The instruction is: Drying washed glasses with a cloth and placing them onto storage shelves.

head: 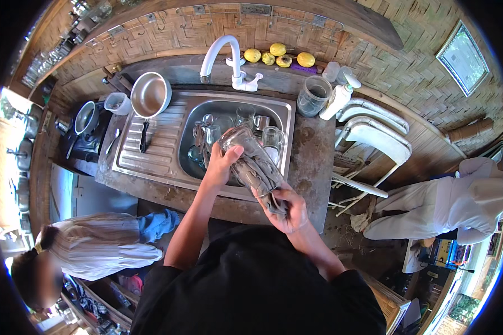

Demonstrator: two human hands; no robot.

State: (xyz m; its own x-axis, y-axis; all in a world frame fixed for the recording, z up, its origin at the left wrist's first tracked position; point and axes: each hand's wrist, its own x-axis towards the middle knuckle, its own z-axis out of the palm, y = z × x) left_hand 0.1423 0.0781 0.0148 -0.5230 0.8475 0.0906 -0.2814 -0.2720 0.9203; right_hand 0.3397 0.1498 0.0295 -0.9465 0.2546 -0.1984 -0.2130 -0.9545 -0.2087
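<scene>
My left hand [224, 161] grips the closed end of a clear glass vessel [236, 136], tilted over the front right of the steel sink [184, 125]. A grey cloth [255, 171] is bunched inside the glass and sticks out towards me. My right hand [291, 209] holds the lower end of the cloth near the rim. Behind and below them, the basin holds several glass mugs [272, 136], a metal cup [261, 122] and other glassware. The white faucet [224, 39] rises at the back, its spout turned to the left.
A metal pan [151, 94] with a black handle rests on the drainboard. Right of the sink stand a plastic container [314, 96] and a pump bottle [337, 100]. Yellow fruits [278, 49] line the ledge. Folding chairs [377, 138] lean at right. One person [96, 243] is at left, another [436, 205] at right.
</scene>
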